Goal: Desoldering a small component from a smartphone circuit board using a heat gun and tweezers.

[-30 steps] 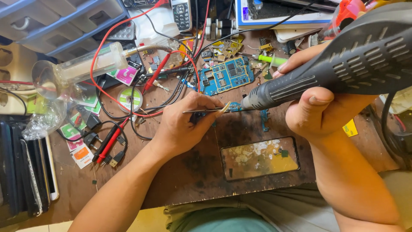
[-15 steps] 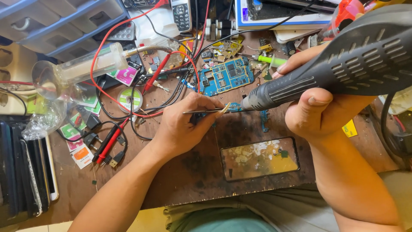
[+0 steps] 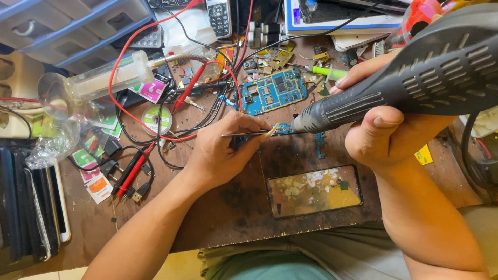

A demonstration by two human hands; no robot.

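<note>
My left hand (image 3: 223,150) pinches thin metal tweezers (image 3: 244,134), their tips on a small blue circuit board strip (image 3: 284,129) in the middle of the brown bench (image 3: 228,207). My right hand (image 3: 386,127) grips the handle of a dark grey hot-air gun (image 3: 415,78), whose metal nozzle points at the same spot beside the tweezer tips. A larger blue phone circuit board (image 3: 272,93) lies just behind. In front of my hands a phone screen frame (image 3: 314,191) lies flat with yellow residue on it.
Red and black probe leads (image 3: 129,171) and cables tangle at the left. A clear glass lamp-like piece (image 3: 88,85) lies at the upper left, a solder reel (image 3: 156,119) beside it. Several phones (image 3: 31,207) are stacked at the far left edge. Loose parts clutter the back.
</note>
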